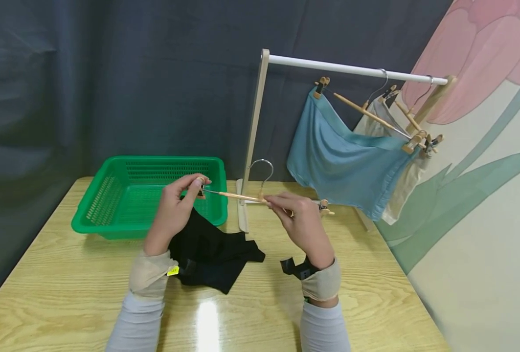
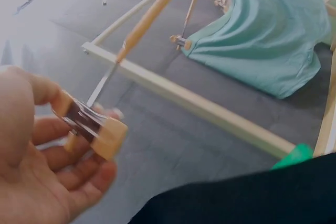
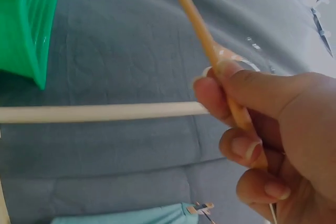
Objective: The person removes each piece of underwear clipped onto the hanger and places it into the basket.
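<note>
In the head view a wooden clip hanger with a metal hook is held level above the table. My left hand pinches the wooden clip at its left end between thumb and fingers. Around the wooden bar curl the thumb and fingers of my right hand, near the hook. Below and beside the left hand, a black garment spreads over the table. No cloth shows in the pinched clip in the left wrist view. Whether the left hand touches the garment I cannot tell.
A green plastic basket stands at the back left. Behind the hands is a rack with a white rail, where a blue garment and a pale one hang from clip hangers. The wooden table meets a painted wall on the right.
</note>
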{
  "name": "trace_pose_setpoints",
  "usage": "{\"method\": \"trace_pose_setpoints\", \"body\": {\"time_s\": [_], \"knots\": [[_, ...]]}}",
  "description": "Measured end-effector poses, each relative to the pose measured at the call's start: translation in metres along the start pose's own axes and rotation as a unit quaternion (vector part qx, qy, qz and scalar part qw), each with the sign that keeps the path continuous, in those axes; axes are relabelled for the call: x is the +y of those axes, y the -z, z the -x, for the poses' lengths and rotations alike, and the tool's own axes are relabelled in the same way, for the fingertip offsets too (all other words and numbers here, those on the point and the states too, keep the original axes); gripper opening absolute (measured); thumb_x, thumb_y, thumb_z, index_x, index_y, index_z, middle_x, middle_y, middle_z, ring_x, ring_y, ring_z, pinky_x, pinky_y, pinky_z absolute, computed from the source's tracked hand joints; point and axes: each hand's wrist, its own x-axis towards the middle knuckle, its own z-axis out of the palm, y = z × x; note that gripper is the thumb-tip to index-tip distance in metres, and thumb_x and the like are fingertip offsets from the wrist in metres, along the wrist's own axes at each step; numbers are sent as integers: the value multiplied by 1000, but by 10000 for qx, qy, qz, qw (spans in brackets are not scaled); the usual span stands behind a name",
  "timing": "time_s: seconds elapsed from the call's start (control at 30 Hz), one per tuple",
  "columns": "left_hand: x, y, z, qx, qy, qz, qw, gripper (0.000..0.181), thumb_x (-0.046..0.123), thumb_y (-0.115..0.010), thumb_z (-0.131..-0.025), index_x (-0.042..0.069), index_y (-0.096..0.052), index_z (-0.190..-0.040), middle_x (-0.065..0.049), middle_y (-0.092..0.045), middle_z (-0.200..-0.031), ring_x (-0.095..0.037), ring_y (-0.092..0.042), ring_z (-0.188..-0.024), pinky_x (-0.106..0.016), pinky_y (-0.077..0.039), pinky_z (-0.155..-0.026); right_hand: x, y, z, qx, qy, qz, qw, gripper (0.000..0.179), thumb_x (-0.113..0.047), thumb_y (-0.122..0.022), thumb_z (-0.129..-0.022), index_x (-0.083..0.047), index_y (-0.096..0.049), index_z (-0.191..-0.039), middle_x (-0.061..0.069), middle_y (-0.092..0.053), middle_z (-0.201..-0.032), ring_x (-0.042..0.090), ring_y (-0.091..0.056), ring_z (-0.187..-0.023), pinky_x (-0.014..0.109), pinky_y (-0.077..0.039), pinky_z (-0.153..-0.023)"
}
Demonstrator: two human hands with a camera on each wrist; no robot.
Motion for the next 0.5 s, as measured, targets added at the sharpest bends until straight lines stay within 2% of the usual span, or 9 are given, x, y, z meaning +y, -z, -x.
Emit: {"method": "trace_pose_setpoints", "body": {"time_s": [0.13, 0.23, 0.3, 0.37, 0.5], "knots": [[0, -7, -10, -626, 505, -129, 9967, 39, 26, -44, -111, 4, -63, -136, -16, -66, -133, -28, -65, -113, -43, -51, -99, 2, 11, 6, -91, -241, 423, 9988, 20, -13, -71, -96, -11, -80, -114, 2, -77, -94, 7, -48, -54, 25, -42, -52], [-2, -15, -21, -1211, 655, 114, 9904, 47, 31, -35, -113, 4, -54, -146, -17, -56, -146, -32, -52, -133, -52, -42, -110, 2, 23, 12, -82, -409, 825, 9957, 20, -15, -71, -96, -12, -80, -113, 3, -78, -95, 9, -55, -55, 27, -42, -51], [-5, -23, -30, -1436, 690, 397, 9864, 51, 32, -27, -114, 1, -49, -149, -18, -50, -150, -34, -46, -138, -55, -38, -113, 3, 33, 14, -9, -493, 1133, 9923, 19, -16, -73, -95, -12, -81, -111, 3, -77, -91, 12, -59, -56, 29, -43, -50], [-10, -33, -39, -1473, 772, 650, 9839, 53, 32, -24, -114, 0, -45, -151, -20, -46, -153, -36, -44, -140, -55, -38, -113, 4, 43, 16, 71, -565, 1412, 9883, 17, -16, -73, -95, -13, -81, -109, 2, -73, -79, 13, -59, -55, 30, -41, -48], [-19, -54, -56, -1095, 920, 774, 9867, 50, 29, -30, -114, -1, -44, -151, -19, -45, -154, -36, -43, -141, -55, -39, -113, 8, 61, 14, 313, -680, 1785, 9811, 15, -13, -74, -94, -12, -82, -107, 2, -65, -68, 15, -52, -50, 32, -36, -45]]}}
